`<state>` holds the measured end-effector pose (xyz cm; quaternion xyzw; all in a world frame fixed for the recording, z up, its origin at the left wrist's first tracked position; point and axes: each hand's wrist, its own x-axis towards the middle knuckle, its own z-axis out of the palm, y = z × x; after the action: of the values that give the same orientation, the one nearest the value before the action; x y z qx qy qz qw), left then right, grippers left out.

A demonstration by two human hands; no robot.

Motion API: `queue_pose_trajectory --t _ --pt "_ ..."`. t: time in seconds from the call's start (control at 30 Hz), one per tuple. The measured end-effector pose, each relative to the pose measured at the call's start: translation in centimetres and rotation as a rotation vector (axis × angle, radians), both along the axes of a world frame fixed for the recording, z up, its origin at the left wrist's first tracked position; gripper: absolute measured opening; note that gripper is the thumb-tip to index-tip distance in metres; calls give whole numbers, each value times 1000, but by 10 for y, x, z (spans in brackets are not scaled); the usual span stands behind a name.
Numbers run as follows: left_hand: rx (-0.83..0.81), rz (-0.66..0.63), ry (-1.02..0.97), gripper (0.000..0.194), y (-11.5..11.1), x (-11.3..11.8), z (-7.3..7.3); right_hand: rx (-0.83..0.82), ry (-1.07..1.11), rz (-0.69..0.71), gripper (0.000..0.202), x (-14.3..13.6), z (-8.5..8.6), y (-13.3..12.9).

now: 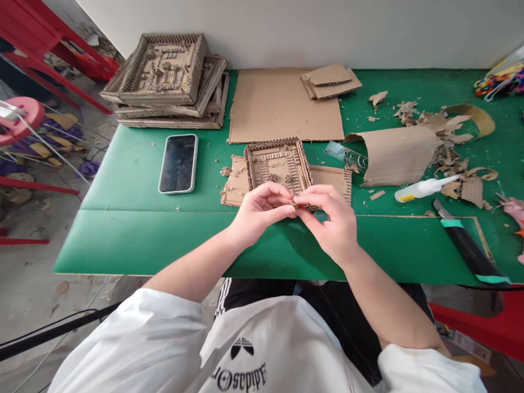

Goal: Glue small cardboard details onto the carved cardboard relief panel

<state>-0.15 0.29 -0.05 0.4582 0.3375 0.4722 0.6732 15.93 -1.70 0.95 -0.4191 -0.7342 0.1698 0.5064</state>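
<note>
My left hand [266,207] and my right hand [329,218] meet in front of me, fingertips pinched together around a small brown piece of cardboard [294,204]. Most of that piece is hidden by the fingers. Just beyond my hands sits a square cardboard tray [308,164] with corrugated walls, and strips and little rolled lumps are fixed inside it. Its near side is partly covered by my hands. Beneath the tray lies a flat cardboard sheet [329,177] with ragged edges.
A phone [178,164] lies left, before stacked cardboard trays [164,98]. Cardboard sheets [282,109] lie behind. On the right are a clear ruler [341,153], a curled cardboard piece [401,153], paper scraps [454,131], a glue bottle [421,189] and a utility knife [469,248].
</note>
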Motion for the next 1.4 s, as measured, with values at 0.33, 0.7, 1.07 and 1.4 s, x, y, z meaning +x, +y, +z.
queue_pose_trajectory --t 0.33,0.7,1.07,1.4 --pt "221 156 281 14 11 -18 8 12 178 -351 33 61 8 -22" --pt "852 -35 1017 14 43 -48 14 -72 500 -1083 54 206 -53 -18" --pt "1222 -99 958 20 28 -68 -8 -346 83 -983 90 211 -51 4" --pt "1230 -109 993 20 27 -61 -13 -428 -21 -847 92 189 -45 -3"
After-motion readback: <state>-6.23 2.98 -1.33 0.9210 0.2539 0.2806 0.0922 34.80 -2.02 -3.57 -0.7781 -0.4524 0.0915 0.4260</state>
